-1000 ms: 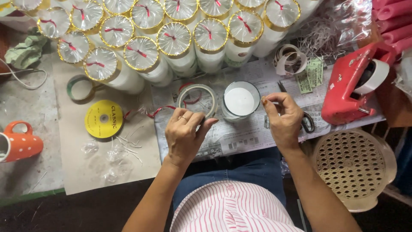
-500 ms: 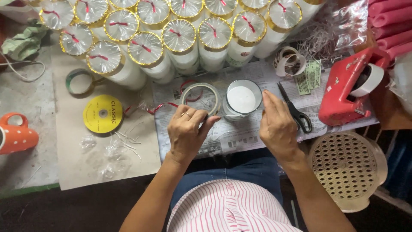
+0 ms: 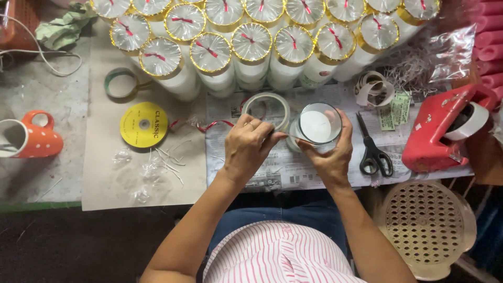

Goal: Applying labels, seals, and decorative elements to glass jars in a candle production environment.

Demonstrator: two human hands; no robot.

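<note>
Glass, clear and filled with white wax: the candle jar stands upright at frame centre, my right hand cupped round its near side. My left hand sits just left, fingertips pinched on something thin (clear tape, probably) reaching rightward to the jar. Beyond, wrapped candles fill the top.

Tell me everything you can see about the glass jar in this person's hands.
The glass jar is a clear, round, open-topped cylinder filled with something white, seemingly wax. It stands upright on the newspaper. The right hand cups its near side, the left hand pinches at its left rim, and a tape ring lies just beside it.
</note>
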